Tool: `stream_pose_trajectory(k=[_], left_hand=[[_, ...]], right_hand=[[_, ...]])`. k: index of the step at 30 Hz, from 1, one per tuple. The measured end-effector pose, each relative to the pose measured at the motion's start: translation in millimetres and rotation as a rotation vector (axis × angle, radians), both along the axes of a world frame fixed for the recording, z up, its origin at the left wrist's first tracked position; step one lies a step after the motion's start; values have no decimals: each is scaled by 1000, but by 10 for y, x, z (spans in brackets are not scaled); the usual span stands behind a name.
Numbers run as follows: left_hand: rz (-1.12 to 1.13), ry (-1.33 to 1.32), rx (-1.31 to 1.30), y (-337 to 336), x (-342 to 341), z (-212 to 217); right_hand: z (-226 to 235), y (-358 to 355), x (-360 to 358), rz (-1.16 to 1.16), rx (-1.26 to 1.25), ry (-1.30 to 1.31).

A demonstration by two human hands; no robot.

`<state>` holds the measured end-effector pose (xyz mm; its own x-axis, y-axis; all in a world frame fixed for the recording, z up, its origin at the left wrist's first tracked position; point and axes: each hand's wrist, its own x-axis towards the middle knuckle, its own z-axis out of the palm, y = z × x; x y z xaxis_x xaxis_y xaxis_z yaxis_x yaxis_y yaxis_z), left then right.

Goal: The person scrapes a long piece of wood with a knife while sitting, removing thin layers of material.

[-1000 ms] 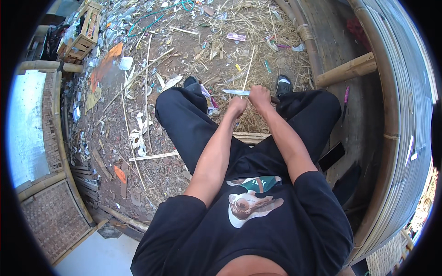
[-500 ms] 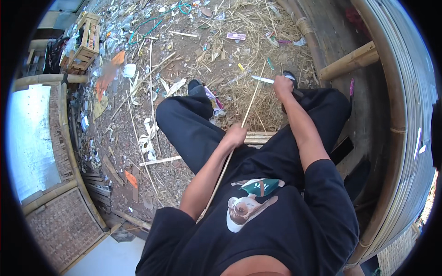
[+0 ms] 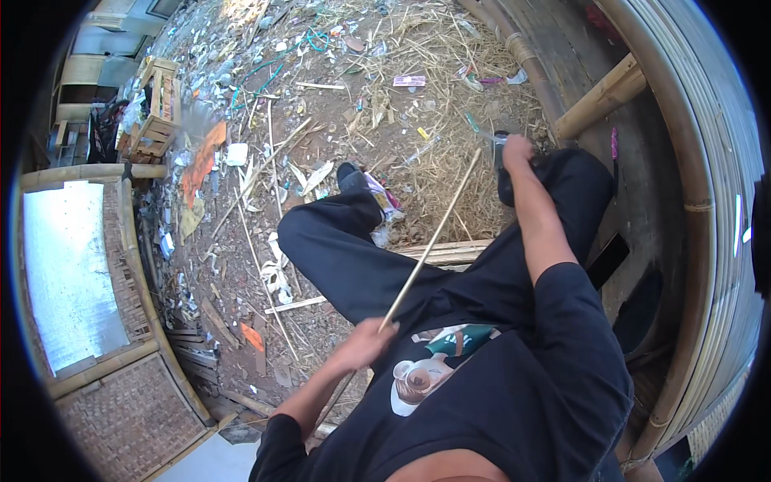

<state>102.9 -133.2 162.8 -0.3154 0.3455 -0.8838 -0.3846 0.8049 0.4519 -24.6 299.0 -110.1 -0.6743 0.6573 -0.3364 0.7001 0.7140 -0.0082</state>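
Head view: left hand [image 3: 365, 341] is curled around a long, thin, pale bamboo strip [image 3: 430, 241], smooth and straight, which runs from that hand up toward the right hand [image 3: 516, 151]. Right hand is closed on the handle of a small grey-bladed knife [image 3: 491, 138], just beside the strip's far tip. Below both lie black trouser legs, then a flat split-bamboo slat [image 3: 446, 253] under the knee. Beyond, the dirt ground [image 3: 321, 104] is littered with dry straw and shavings; a wooden crate [image 3: 157, 108] stands far off to the left. Compared with half a second ago, the left hand has drawn back toward the body, and the hands are farther apart.
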Motion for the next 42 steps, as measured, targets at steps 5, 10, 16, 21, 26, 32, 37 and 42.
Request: stream_pose_trajectory(k=[5, 10, 16, 21, 26, 32, 37, 42], left_hand=[[185, 74, 72, -49, -55, -46], [451, -87, 123, 450, -559, -249], [233, 544, 126, 792, -992, -984], [56, 810, 3, 1194, -1199, -1056], [15, 855, -145, 1399, -1143, -1117], [12, 853, -76, 1457, -1179, -1291], [40, 837, -117, 1497, -1167, -1428], [44, 797, -90, 1502, -1135, -1426]], right_hand=[[282, -331, -32, 25, -179, 90], [325, -499, -249, 60, -465, 184], [1257, -418, -377, -129, -521, 392], [1863, -675, -195, 98, -519, 361], [1475, -971, -32, 381, -507, 306], [1299, -1345, 6, 452, -475, 199], [1106, -1463, 95, 549, -354, 273], [1035, -1484, 107, 483, -404, 271]])
